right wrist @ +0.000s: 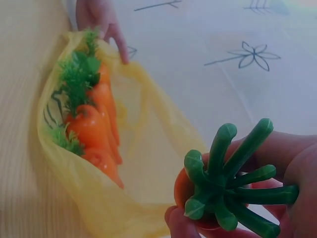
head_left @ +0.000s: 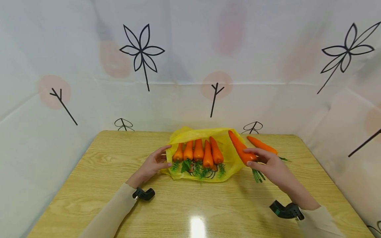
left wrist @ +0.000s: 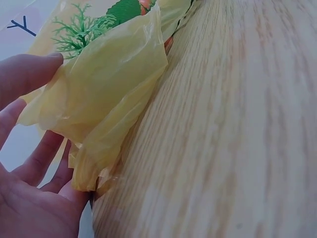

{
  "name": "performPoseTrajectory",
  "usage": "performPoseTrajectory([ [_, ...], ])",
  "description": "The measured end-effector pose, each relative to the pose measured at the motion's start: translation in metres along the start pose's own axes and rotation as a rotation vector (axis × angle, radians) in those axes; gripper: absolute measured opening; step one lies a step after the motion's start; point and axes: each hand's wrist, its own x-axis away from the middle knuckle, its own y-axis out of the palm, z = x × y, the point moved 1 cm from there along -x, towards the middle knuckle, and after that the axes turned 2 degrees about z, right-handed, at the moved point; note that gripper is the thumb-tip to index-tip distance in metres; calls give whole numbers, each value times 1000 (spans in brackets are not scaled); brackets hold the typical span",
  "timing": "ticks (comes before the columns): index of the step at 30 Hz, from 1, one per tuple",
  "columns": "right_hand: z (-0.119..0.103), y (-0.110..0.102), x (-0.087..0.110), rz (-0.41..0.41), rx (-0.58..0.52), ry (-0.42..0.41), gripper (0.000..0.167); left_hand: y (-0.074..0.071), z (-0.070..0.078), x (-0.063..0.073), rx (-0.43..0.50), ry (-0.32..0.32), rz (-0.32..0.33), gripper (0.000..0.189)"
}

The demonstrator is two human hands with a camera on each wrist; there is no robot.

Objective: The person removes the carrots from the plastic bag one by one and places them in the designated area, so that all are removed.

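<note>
A yellow plastic bag (head_left: 232, 172) lies on the table with its mouth spread wide. Several orange carrots (head_left: 198, 151) with leafy green tops sit side by side inside it. My left hand (head_left: 151, 165) grips the bag's left edge, thumb on the near side and fingers behind the film (left wrist: 104, 94). At the bag's right edge, my right hand (head_left: 272, 168) holds a larger carrot (head_left: 238, 145) between thumb and fingers, tip up and tilted left. Its thick green stem stubs (right wrist: 223, 183) face the right wrist camera.
Another carrot (head_left: 262, 144) lies on the table behind my right hand, its green top to the right. The wooden table (head_left: 178, 205) meets a white cloth wall (head_left: 184, 109) with flower drawings at the back. Both wrists wear black camera mounts (head_left: 144, 194).
</note>
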Motion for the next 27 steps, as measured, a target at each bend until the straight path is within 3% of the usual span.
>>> performPoseTrajectory([
  [7,1,-10,8,-4,-17,17,44,0,0,0,-10,9,1,69],
  [27,7,-42,26,-74,-2,-58,40,-4,1,1,24,16,-26,69],
])
